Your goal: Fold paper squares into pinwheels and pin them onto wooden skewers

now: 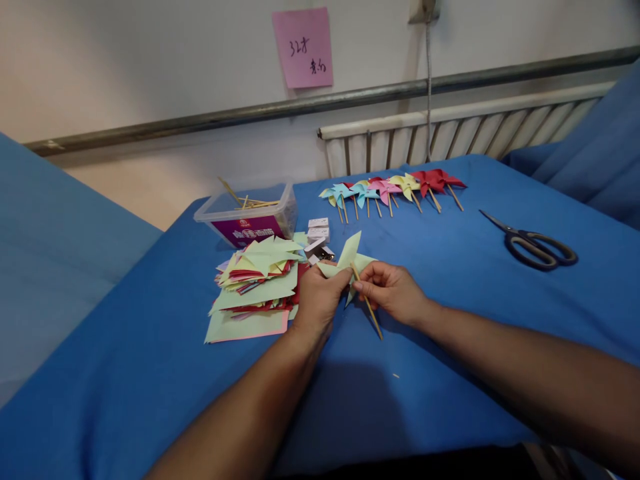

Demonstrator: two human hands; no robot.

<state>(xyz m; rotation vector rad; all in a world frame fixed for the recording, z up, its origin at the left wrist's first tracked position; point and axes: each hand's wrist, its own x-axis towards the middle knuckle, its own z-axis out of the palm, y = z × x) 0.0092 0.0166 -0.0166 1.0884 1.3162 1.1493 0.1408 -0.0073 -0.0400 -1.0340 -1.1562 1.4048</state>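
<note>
On the blue cloth, you pin a pale green paper pinwheel.
Uncut squares remain stacked left; your left hand pinches its folds, right hand grips its wooden stick; finished coloured pinwheels lie beyond.

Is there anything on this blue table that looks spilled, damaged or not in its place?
Nothing stands out. The paper stack is loosely heaped, the finished pinwheels lie in a row, and the scissors rest apart.
</note>
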